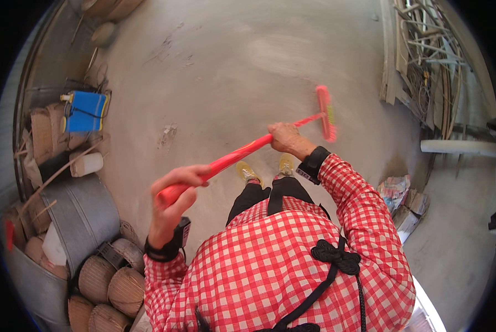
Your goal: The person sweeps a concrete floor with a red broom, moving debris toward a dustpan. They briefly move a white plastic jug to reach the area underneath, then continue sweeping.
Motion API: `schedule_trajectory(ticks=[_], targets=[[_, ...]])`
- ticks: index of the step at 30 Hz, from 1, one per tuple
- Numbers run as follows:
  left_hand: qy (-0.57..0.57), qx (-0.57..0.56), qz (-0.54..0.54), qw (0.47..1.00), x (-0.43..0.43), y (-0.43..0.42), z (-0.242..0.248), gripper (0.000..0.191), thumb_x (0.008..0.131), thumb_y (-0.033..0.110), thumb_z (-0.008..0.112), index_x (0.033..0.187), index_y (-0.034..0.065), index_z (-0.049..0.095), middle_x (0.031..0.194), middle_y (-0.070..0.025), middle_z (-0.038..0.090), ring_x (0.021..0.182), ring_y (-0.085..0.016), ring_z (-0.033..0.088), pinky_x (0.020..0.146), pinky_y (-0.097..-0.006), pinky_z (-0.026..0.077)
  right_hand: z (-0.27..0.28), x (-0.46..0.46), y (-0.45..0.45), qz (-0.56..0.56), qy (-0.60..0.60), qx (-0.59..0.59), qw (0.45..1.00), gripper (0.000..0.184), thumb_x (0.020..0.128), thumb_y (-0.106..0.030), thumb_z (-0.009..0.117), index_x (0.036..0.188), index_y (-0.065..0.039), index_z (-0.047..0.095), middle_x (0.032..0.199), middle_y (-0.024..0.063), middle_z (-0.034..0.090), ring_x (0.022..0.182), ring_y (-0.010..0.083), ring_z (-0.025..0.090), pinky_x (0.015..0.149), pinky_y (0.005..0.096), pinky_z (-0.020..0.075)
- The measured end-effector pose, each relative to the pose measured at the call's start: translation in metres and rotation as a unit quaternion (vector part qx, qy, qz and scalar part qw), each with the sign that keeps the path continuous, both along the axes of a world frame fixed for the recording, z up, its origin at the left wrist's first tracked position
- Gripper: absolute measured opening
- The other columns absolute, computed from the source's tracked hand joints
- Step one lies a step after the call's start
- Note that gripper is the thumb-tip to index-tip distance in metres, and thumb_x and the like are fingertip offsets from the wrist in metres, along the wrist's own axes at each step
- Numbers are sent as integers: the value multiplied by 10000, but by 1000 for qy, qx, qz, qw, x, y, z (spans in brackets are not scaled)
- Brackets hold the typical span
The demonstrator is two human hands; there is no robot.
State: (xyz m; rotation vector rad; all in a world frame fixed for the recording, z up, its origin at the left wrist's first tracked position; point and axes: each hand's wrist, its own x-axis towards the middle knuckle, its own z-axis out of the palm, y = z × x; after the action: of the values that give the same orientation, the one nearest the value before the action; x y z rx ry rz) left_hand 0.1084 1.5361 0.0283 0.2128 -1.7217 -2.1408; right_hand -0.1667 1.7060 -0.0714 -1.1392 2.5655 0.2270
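A broom with a red handle (pixel 239 154) slants across in front of me. Around the top end of its handle my left hand (pixel 176 191) is closed, and my right hand (pixel 287 139) grips it farther down. To the right of my feet, the pinkish-red broom head (pixel 325 113) with some yellow-green bristles is over the concrete floor (pixel 231 83); whether it touches is hard to tell. Its outline is slightly blurred. Both wrists wear black bands, the right band (pixel 314 164) bearing a printed pattern.
On the left stand a blue tank (pixel 85 111), a grey sheet-metal container (pixel 84 211) and several woven baskets (pixel 125 290). Wooden boards and sticks (pixel 435 62) are piled at the right. Crumpled bags (pixel 394 191) sit below them. Small debris (pixel 168 135) lies on the floor.
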Motion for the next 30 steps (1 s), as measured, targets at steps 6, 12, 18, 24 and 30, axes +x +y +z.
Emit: schedule_trajectory(ticks=[6, 12, 18, 24, 30], targets=[[-5, -50, 24, 998, 16, -54, -9, 95, 762, 24, 540, 820, -28, 593, 1013, -163, 625, 834, -191, 598, 771, -301, 464, -62, 28, -79, 19, -77, -8, 997, 154, 726, -205, 624, 806, -73, 639, 805, 172, 642, 792, 357, 631, 670, 453, 509], [103, -163, 94, 977, 56, -91, 27, 264, 785, 153, 631, 955, -41, 574, 1040, -166, 615, 839, -197, 602, 725, -284, 475, -47, 57, -183, 134, -99, -134, 977, 128, 727, -194, 604, 805, -96, 629, 801, 153, 640, 783, 353, 624, 663, 443, 502], [13, -152, 290, 945, 59, -130, -34, 568, 737, 157, 715, 1228, 25, 460, 1179, -137, 549, 924, -211, 599, 702, -280, 475, 25, 10, -230, 171, -135, -276, 936, 158, 801, -215, 621, 840, -62, 619, 655, 124, 594, 595, 263, 559, 584, 337, 469], [-112, -318, 300, 892, 33, -104, -153, 710, 627, 175, 773, 1253, 81, 450, 1297, -170, 443, 1175, -309, 458, 939, -382, 407, 63, 39, -208, 206, -365, -222, 880, 81, 843, -87, 592, 838, -6, 591, 894, 50, 631, 774, 83, 557, 717, 244, 474], [-148, -219, 243, 933, 21, -82, -235, 450, 653, 167, 738, 1067, 90, 578, 1028, -182, 592, 974, -317, 575, 853, -395, 445, 14, 136, -233, 348, -554, -66, 753, 138, 796, -118, 666, 840, -10, 592, 1024, 138, 605, 922, 219, 589, 826, 328, 461]])
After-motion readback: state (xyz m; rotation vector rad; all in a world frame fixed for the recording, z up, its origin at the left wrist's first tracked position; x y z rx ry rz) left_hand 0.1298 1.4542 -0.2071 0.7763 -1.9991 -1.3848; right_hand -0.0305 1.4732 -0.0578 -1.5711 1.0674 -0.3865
